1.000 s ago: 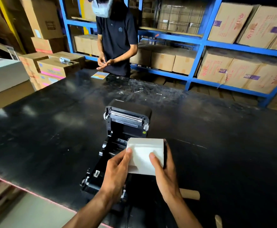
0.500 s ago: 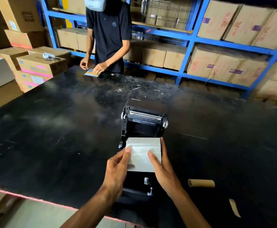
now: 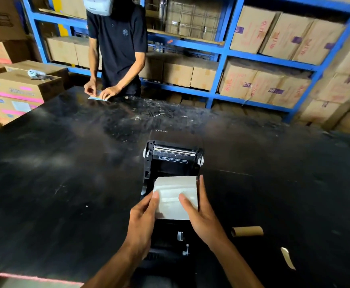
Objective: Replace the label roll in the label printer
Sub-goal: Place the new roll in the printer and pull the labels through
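A black label printer (image 3: pixel 171 161) stands open on the black table, its lid tipped back and the print head bar showing at the far end. A white label roll (image 3: pixel 175 193) sits over the printer's open bay. My left hand (image 3: pixel 142 217) grips the roll's left end with the thumb on its front. My right hand (image 3: pixel 203 213) holds the right end, fingers along the side. The bay under the roll is hidden.
An empty cardboard core (image 3: pixel 247 231) and a paper scrap (image 3: pixel 288 259) lie on the table (image 3: pixel 55 183) to the right. Another person (image 3: pixel 118 50) works on a card at the far edge. Stacked cartons (image 3: pixel 22 86) sit left; blue shelving (image 3: pixel 224 50) with boxes behind.
The printer and roll have come square to me, from an angled position a second ago. Both hands keep hold of the roll over the bay. The person opposite now presses a card on the table.
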`<state>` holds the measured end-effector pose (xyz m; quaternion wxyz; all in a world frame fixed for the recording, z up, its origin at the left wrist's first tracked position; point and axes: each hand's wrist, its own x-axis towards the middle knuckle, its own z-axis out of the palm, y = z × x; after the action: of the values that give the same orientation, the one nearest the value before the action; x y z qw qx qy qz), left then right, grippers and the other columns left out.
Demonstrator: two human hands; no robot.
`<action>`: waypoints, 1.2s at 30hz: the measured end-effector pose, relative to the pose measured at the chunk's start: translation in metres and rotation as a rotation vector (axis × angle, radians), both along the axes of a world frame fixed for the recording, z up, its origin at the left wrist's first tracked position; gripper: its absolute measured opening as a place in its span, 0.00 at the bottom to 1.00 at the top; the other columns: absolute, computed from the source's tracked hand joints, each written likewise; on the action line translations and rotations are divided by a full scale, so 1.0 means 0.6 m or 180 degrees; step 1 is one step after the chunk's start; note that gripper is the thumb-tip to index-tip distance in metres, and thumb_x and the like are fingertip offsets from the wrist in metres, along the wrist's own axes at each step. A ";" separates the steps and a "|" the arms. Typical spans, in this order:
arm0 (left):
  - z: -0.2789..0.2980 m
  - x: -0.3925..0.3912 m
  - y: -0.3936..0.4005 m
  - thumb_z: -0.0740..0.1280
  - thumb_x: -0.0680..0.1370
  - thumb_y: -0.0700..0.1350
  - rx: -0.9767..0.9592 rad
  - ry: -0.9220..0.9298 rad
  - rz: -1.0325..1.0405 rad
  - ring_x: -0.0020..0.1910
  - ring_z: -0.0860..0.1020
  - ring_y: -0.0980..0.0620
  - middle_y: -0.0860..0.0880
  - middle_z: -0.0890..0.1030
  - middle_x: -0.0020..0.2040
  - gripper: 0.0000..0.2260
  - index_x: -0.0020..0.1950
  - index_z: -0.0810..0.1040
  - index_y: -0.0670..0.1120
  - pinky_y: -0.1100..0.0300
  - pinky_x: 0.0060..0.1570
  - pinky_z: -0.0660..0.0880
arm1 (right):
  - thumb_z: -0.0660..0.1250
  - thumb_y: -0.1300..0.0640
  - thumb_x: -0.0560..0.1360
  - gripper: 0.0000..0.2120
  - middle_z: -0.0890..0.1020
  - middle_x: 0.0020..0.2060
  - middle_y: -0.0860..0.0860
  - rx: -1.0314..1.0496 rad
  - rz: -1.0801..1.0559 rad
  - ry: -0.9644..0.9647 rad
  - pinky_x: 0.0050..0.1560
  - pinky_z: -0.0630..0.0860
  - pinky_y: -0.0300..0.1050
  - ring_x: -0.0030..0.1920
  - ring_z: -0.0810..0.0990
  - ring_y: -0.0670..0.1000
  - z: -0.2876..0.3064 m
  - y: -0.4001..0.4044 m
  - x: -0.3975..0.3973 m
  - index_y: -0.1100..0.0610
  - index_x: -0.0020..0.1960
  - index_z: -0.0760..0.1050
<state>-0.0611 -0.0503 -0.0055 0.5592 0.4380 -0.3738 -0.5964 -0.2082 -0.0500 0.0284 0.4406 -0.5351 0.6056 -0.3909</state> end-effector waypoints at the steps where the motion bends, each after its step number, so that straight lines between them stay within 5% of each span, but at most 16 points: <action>1: 0.000 0.002 -0.002 0.64 0.76 0.55 0.0023 0.0062 -0.0031 0.52 0.84 0.46 0.43 0.86 0.53 0.18 0.56 0.83 0.45 0.60 0.46 0.81 | 0.65 0.41 0.73 0.41 0.63 0.72 0.41 -0.0117 -0.0019 0.0068 0.60 0.68 0.27 0.68 0.68 0.43 0.002 0.001 0.002 0.37 0.73 0.39; 3: 0.001 0.007 -0.007 0.63 0.78 0.54 0.0074 0.0195 -0.0119 0.55 0.83 0.45 0.41 0.85 0.55 0.18 0.57 0.82 0.44 0.57 0.50 0.81 | 0.67 0.38 0.70 0.47 0.59 0.75 0.44 -0.0234 -0.0093 0.0177 0.71 0.64 0.51 0.73 0.63 0.50 0.006 0.005 0.006 0.36 0.72 0.33; 6: -0.002 0.009 -0.009 0.60 0.80 0.53 0.0188 0.0409 -0.0212 0.60 0.80 0.42 0.40 0.83 0.58 0.18 0.60 0.81 0.43 0.48 0.59 0.78 | 0.69 0.36 0.66 0.51 0.53 0.77 0.45 -0.0307 -0.0165 0.0216 0.72 0.61 0.60 0.75 0.58 0.53 0.017 0.012 0.006 0.31 0.67 0.29; 15: 0.011 0.004 -0.011 0.59 0.81 0.51 0.0274 0.0711 -0.0158 0.54 0.83 0.44 0.39 0.84 0.55 0.17 0.56 0.83 0.42 0.58 0.43 0.82 | 0.65 0.44 0.74 0.34 0.56 0.76 0.43 -0.0412 -0.0066 0.0014 0.74 0.59 0.53 0.74 0.57 0.46 0.029 0.020 -0.009 0.33 0.72 0.48; 19: 0.016 0.002 -0.013 0.60 0.80 0.50 0.0267 0.0728 -0.0129 0.55 0.83 0.44 0.39 0.84 0.56 0.16 0.55 0.83 0.42 0.57 0.44 0.83 | 0.53 0.49 0.80 0.18 0.57 0.75 0.40 -0.0655 -0.0194 -0.0385 0.68 0.55 0.26 0.73 0.55 0.37 0.030 0.024 -0.011 0.30 0.65 0.58; 24: 0.026 -0.006 -0.004 0.62 0.76 0.54 0.0057 0.0709 -0.0265 0.57 0.82 0.45 0.41 0.84 0.57 0.18 0.58 0.83 0.44 0.59 0.46 0.81 | 0.57 0.52 0.80 0.22 0.65 0.73 0.42 -0.0932 -0.0374 -0.0320 0.74 0.62 0.49 0.72 0.62 0.41 0.023 0.025 -0.019 0.39 0.71 0.58; 28: 0.027 -0.008 -0.002 0.60 0.78 0.54 -0.0004 0.0701 -0.0309 0.59 0.81 0.45 0.42 0.83 0.59 0.18 0.60 0.81 0.45 0.59 0.49 0.81 | 0.60 0.54 0.79 0.22 0.66 0.67 0.33 -0.1019 -0.0434 -0.0416 0.72 0.63 0.43 0.68 0.63 0.31 0.024 0.029 -0.028 0.33 0.66 0.61; 33: 0.028 -0.008 -0.003 0.58 0.80 0.54 -0.0111 0.0657 -0.0393 0.60 0.80 0.46 0.43 0.83 0.60 0.18 0.61 0.81 0.47 0.58 0.51 0.81 | 0.63 0.55 0.78 0.18 0.68 0.70 0.41 -0.0991 -0.0537 -0.0408 0.61 0.65 0.23 0.64 0.63 0.26 0.024 0.034 -0.029 0.34 0.60 0.68; 36: 0.025 -0.008 0.000 0.58 0.80 0.53 -0.0061 0.0708 -0.0390 0.61 0.80 0.46 0.43 0.82 0.61 0.18 0.63 0.79 0.46 0.56 0.54 0.81 | 0.65 0.55 0.77 0.17 0.70 0.69 0.42 -0.1050 -0.0561 -0.0475 0.63 0.67 0.28 0.64 0.66 0.29 0.031 0.035 -0.029 0.34 0.59 0.69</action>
<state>-0.0658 -0.0503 0.0092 0.5640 0.3401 -0.3411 -0.6707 -0.2256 -0.0288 0.0467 0.3547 -0.5145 0.5435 -0.5604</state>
